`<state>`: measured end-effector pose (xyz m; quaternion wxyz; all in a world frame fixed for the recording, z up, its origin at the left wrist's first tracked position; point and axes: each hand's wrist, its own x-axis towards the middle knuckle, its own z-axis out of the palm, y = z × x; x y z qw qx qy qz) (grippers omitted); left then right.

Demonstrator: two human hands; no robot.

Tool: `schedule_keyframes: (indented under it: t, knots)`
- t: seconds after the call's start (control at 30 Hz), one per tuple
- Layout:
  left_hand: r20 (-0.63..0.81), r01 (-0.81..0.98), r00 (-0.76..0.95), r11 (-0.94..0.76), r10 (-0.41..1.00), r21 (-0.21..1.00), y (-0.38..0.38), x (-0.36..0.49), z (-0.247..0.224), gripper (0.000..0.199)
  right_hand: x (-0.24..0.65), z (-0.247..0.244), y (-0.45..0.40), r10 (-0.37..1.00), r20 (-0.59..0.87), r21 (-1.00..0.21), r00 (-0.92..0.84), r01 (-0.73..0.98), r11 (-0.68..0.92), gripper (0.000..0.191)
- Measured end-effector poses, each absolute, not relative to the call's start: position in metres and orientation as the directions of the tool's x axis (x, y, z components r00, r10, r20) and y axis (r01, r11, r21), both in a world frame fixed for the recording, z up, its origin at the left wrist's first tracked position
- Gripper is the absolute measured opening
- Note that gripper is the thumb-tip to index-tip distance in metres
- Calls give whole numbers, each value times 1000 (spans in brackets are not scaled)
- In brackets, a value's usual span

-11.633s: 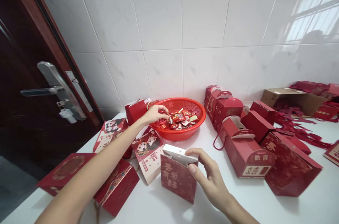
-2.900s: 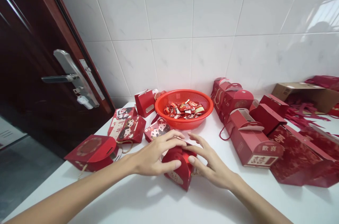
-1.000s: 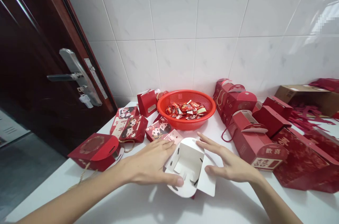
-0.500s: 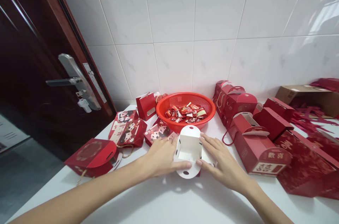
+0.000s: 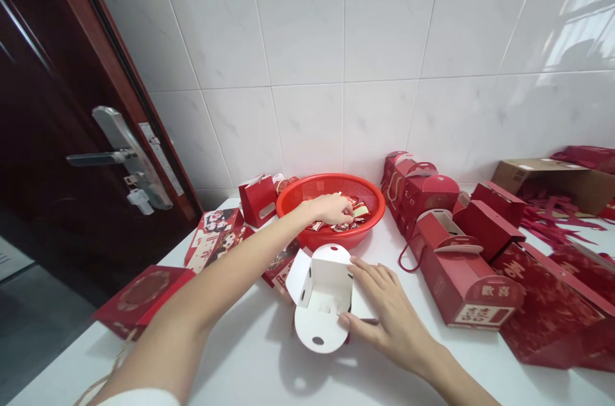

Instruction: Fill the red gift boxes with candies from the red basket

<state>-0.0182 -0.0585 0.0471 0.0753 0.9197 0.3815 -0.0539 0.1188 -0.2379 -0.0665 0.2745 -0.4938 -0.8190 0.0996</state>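
A small box (image 5: 323,323) with a white inside stands with its flaps spread, and nothing shows inside it. My right hand (image 5: 384,310) is at its right side, thumb on the near flap and fingers along the right wall, gripping it. Beyond the box is a red plastic basket (image 5: 331,239) of wrapped candies (image 5: 359,212). My left hand (image 5: 331,208) reaches into the basket, fingers curled down among the candies; what they hold, if anything, is hidden.
Red gift boxes (image 5: 471,278) crowd the right side, with a cardboard box (image 5: 509,174) of ribbons behind. More boxes (image 5: 144,294) lie at the left, partly behind my left arm. A dark door (image 5: 43,105) stands at the far left.
My left hand has left the box and moved forward into the basket. The box's left flap has swung outward. My right hand stays on the box, and the view has shifted slightly.
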Motion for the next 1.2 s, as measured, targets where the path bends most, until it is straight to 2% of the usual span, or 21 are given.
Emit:
schedule_keyframes:
  t: [0.07, 0.23, 0.33, 0.53, 0.8, 0.9, 0.97, 1.03, 1.1, 1.2]
  knots:
    - [-181, 697, 714, -711, 676, 95, -41, 1, 37, 29, 119, -67, -237, 867, 343, -444, -362, 751, 489, 65]
    - [-229, 699, 707, -710, 669, 84, -16, 37, 18, 57, 121, -69, -236, 880, 301, -456, -367, 755, 471, 70]
    - [-261, 724, 677, -686, 688, 70, -7, 47, 6, 65, 122, -71, -236, 881, 295, -455, -371, 756, 471, 71]
    - [-252, 723, 679, -688, 689, 68, 1, 49, -9, 60, 122, -72, -236, 877, 293, -455, -380, 752, 478, 72]
    - [-215, 657, 747, -748, 629, 93, -9, 38, 0, 43, 122, -70, -236, 874, 315, -447, -370, 754, 481, 67]
    - [-153, 644, 764, -755, 627, 122, -7, 15, 5, 51, 122, -68, -236, 873, 307, -449, -378, 752, 483, 66]
    - [-79, 647, 759, -737, 646, 196, -4, -6, 6, 62, 122, -67, -236, 878, 294, -456, -378, 752, 476, 67]
    - [57, 603, 726, -674, 686, 428, -2, -28, 7, 68, 122, -66, -236, 885, 273, -465, -378, 753, 465, 69]
    - [183, 487, 635, -573, 750, 660, -2, -49, 7, 66, 121, -65, -237, 889, 255, -476, -380, 751, 458, 69]
    - [221, 254, 439, -357, 871, 899, -6, -72, 7, 56, 121, -63, -238, 892, 248, -497, -377, 741, 451, 68]
